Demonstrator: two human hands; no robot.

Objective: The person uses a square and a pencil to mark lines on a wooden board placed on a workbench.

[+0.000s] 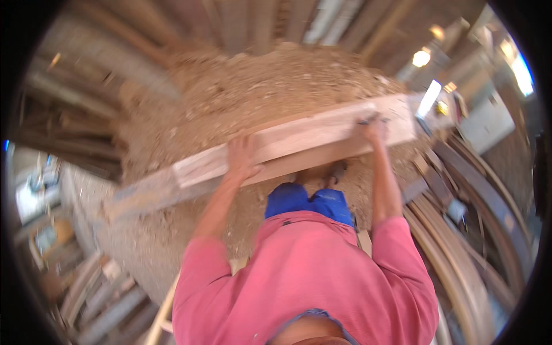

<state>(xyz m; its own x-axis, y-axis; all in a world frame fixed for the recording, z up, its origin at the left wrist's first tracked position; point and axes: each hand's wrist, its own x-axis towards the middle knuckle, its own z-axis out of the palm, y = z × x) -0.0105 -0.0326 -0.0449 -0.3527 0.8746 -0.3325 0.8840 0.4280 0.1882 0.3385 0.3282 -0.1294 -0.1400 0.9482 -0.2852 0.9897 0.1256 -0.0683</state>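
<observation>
A pale wooden plank (305,133) lies at a slant across a longer wooden bench or beam (322,161) in front of me. My left hand (243,158) rests on the plank's left part, fingers stretched over its top and thumb out to the side. At the plank's right end, my right hand (375,130) is closed on a small dark thin thing (363,121), too blurred to name. That hand is over the wood close to the plank's end.
Wood shavings and sawdust (259,86) cover the ground beyond the bench. Long curved timbers (454,259) are stacked on the right, and more wood pieces (109,305) lie at the lower left. A yellow item (442,107) sits past the bench's right end.
</observation>
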